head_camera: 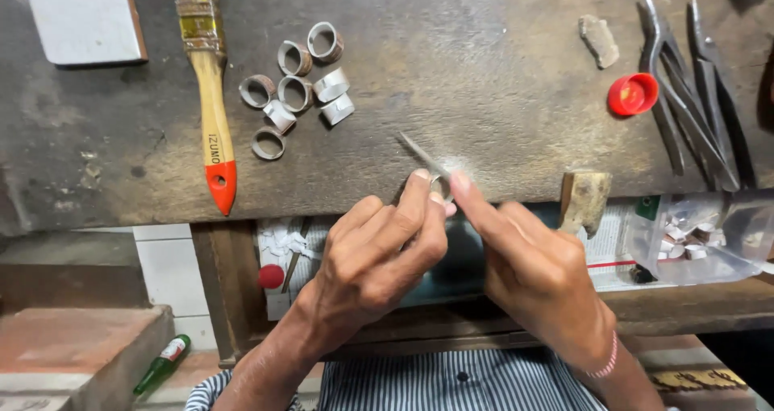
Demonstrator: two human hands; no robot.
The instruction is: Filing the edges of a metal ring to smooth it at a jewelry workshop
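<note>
At the bench's (484, 72) front edge, the left hand (375, 262) pinches a small ring (439, 187), and the right hand (532, 270) grips a thin file (421, 155), apparently laid on it. A clear bag (701, 234) of white bits sits below the right front corner. A red cap (633, 93) lies near pliers (685, 89); loose rings (297, 76) lie beside a brush (211, 89). A green bottle (161, 364) lies on the floor.

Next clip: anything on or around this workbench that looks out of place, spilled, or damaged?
Mostly tidy. The oddest thing is a green bottle lying on its side on the floor, lower left. A red cap sits loose by the pliers, no container near it. Both hands, left hand and right hand, work at the bench edge.
</note>
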